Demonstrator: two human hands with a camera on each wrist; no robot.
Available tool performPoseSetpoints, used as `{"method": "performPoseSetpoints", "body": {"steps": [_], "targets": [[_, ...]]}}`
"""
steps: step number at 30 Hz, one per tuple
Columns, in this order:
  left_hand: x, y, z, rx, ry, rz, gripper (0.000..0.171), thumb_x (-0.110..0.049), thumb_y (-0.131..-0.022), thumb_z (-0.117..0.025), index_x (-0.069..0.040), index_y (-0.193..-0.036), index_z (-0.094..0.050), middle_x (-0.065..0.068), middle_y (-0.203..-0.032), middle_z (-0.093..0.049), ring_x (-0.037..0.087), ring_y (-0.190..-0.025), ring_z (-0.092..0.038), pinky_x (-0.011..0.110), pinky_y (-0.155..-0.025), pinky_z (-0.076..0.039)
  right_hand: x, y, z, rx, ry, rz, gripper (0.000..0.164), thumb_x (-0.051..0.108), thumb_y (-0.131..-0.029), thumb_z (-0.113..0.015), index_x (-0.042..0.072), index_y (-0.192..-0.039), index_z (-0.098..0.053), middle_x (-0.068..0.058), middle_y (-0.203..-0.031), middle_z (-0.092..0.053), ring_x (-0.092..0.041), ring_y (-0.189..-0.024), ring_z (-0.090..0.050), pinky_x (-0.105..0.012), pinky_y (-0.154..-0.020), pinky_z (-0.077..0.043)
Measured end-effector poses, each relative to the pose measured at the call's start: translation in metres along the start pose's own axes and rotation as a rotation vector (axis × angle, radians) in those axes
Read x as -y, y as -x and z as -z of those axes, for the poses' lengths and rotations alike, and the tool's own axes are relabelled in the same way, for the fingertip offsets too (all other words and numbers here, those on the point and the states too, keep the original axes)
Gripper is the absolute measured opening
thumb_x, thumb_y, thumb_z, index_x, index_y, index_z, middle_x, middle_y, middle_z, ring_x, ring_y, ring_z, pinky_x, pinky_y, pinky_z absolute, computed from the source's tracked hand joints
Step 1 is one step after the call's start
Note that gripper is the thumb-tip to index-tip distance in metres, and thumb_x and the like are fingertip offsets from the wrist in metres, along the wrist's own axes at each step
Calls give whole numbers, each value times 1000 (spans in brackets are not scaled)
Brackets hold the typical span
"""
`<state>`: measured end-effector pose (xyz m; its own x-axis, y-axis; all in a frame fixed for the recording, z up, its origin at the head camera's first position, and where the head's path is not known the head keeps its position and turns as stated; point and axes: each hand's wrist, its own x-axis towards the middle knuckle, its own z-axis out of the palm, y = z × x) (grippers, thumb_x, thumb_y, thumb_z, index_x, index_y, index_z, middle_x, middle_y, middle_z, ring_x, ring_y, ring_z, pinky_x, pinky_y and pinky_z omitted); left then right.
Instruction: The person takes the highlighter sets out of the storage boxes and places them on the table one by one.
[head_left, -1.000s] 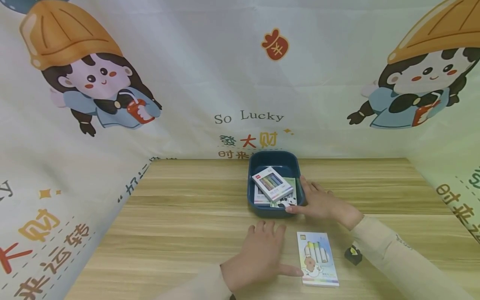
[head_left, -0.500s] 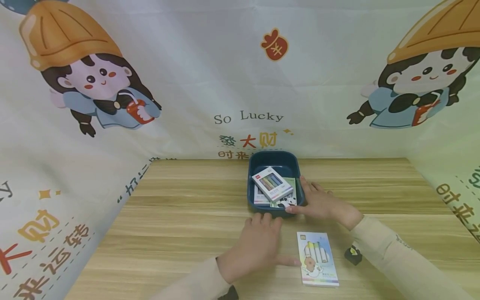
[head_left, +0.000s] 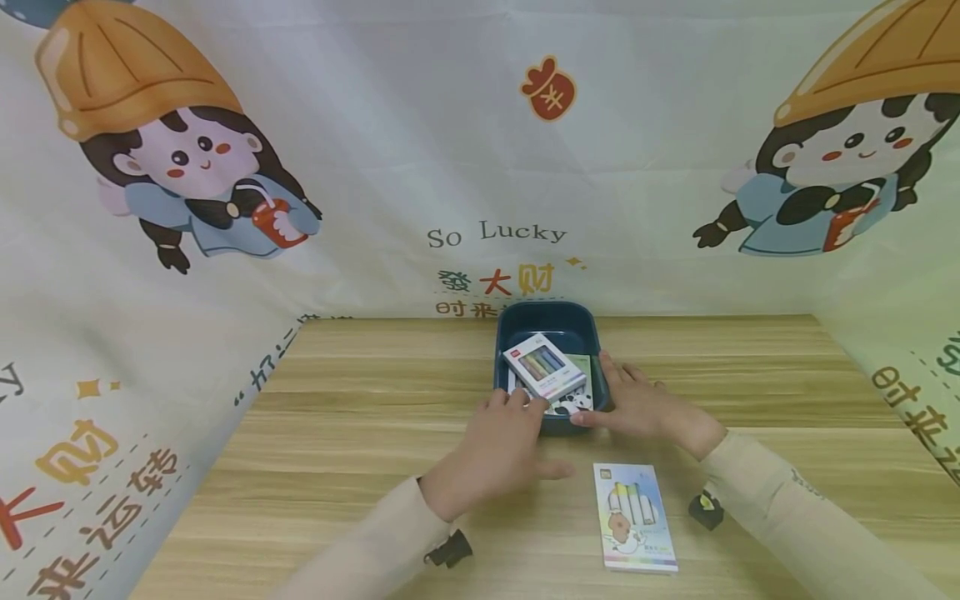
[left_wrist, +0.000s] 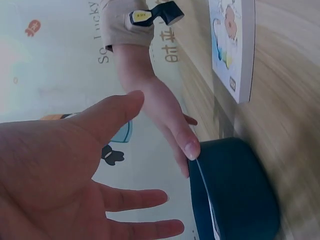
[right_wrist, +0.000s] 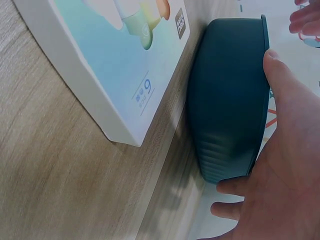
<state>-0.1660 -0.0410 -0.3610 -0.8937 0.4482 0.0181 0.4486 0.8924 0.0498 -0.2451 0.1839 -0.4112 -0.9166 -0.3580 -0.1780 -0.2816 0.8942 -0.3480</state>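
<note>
A dark blue plastic bin (head_left: 551, 318) stands on the table near the back wall. My right hand (head_left: 647, 410) holds its near right corner, thumb at the rim and fingers along the right side. Over the bin's near left edge reaches my left hand (head_left: 483, 454), its fingers extended and holding nothing; the left wrist view shows the spread fingers and thumb. Inside the bin, a white windowed box of coloured sticks (head_left: 545, 367) lies tilted on top of a panda-print box (head_left: 576, 403) and another white box, mostly hidden.
A flat white-and-blue box with markers pictured on it (head_left: 636, 517) lies on the wooden table (head_left: 360, 417), in front of the bin and between the forearms. A printed cloth (head_left: 645, 167) hangs behind and at both sides. Small black devices are strapped at both wrists.
My left hand has moved forward and slightly left, from beside the marker box to the bin's near edge. My right hand, the bin and the boxes stay put.
</note>
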Motion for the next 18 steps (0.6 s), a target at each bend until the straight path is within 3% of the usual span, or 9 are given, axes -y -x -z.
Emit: {"method": "performPoseSetpoints", "body": {"steps": [8, 18], "targets": [[14, -12, 1, -22, 33, 38, 79, -63, -80, -72, -8, -135, -55, 15, -128, -61, 31, -112, -57, 47, -96, -51, 0, -1, 0, 2, -6, -2, 121, 82, -82, -49, 1, -158, 1, -26, -163, -17, -51, -149, -17, -78, -108, -23], [28, -39, 3, -65, 42, 66, 71, -55, -84, -72, -8, -134, -54, 15, -127, -61, 31, -111, -58, 46, -95, -52, -1, -3, -1, 10, 4, -10, 123, 83, -81, -48, 2, -158, 1, -27, -163, -17, -50, -149, -17, -80, -107, -20]]}}
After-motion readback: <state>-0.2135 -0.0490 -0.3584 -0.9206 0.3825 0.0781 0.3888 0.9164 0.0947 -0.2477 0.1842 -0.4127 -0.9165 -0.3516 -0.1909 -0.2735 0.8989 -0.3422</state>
